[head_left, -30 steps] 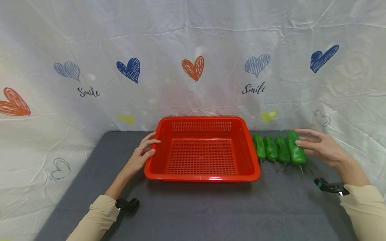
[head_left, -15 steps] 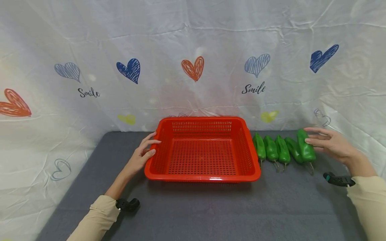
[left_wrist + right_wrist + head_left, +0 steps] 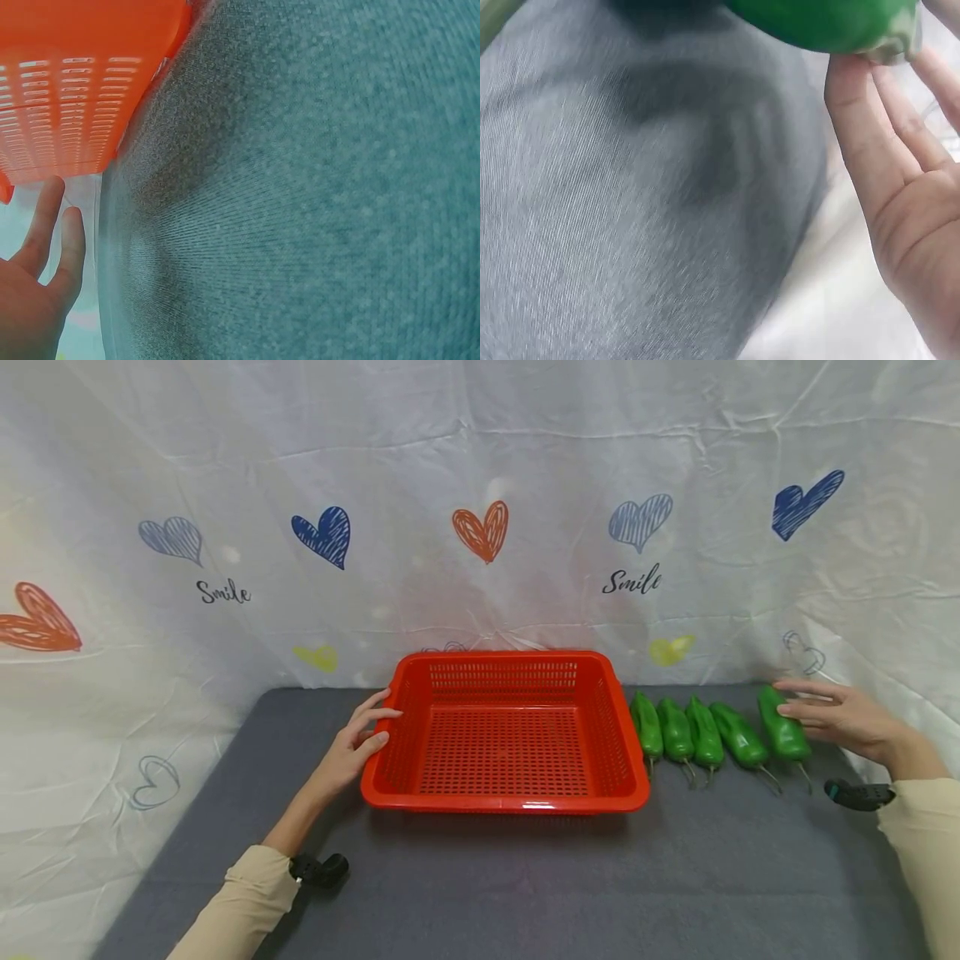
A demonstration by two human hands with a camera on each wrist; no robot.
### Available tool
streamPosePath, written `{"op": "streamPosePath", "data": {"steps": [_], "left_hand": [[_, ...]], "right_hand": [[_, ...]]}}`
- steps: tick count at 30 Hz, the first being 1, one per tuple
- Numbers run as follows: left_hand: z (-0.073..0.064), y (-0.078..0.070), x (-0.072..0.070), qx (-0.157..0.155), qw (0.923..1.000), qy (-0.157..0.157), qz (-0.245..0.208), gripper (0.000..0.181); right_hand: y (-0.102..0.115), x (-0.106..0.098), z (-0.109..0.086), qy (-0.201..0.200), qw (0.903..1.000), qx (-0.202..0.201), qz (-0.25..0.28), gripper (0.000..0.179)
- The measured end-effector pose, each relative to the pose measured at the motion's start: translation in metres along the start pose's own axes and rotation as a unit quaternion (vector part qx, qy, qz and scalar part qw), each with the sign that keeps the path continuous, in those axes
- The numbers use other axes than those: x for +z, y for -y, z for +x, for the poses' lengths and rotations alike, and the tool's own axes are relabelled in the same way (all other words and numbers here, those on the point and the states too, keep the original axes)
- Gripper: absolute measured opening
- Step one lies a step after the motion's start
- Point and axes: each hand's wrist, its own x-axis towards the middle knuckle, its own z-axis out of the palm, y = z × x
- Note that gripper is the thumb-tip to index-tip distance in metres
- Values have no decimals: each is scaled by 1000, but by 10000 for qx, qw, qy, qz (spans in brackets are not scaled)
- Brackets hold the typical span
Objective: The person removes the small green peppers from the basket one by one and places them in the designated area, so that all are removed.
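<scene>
A red plastic basket (image 3: 502,806) with slotted walls stands upright on the table. My left hand (image 3: 358,739) rests on its left rim with thumb and fingertips. In the left wrist view, two fairly straight fingers (image 3: 71,247) reach along the basket's outer side. At the right, my right hand (image 3: 843,718) pinches the upper part of a green pepper (image 3: 783,727), the rightmost in a row. Close up in the right wrist view, the fingertips meet the blunt end of this pepper (image 3: 832,22), which hangs over its shadow on the cloth. The thumb is mostly out of that view.
Several other green peppers, such as the leftmost pepper (image 3: 647,727) and the slanted pepper (image 3: 741,739), lie side by side right of the basket, stems toward me. Grey cloth (image 3: 525,885) covers the table. A white curtain (image 3: 480,460) with printed hearts hangs behind.
My right hand has moved to the right, taking the big pepper off another one, which now lies slanted in the row and fully visible. The left hand and basket have stayed put.
</scene>
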Motion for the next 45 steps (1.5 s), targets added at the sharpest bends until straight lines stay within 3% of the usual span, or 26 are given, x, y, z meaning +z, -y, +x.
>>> {"op": "streamPosePath", "data": {"steps": [4, 13, 21, 35, 45], "left_hand": [[0, -1, -1, -6, 10000, -10, -5, 34], [1, -2, 0, -2, 10000, 12, 22, 34], [2, -1, 2, 24, 10000, 8, -32, 34], [5, -4, 5, 70, 10000, 1, 38, 34], [6, -2, 3, 13, 10000, 40, -21, 34]], "right_hand": [[-8, -3, 1, 83, 9999, 48, -61, 47], [-22, -4, 8, 151, 9990, -80, 413, 45], [-29, -1, 7, -155, 9995, 191, 179, 43], [-27, 6, 6, -354, 9983, 330, -319, 41], [-22, 8, -4, -280, 9993, -2, -256, 40]]}}
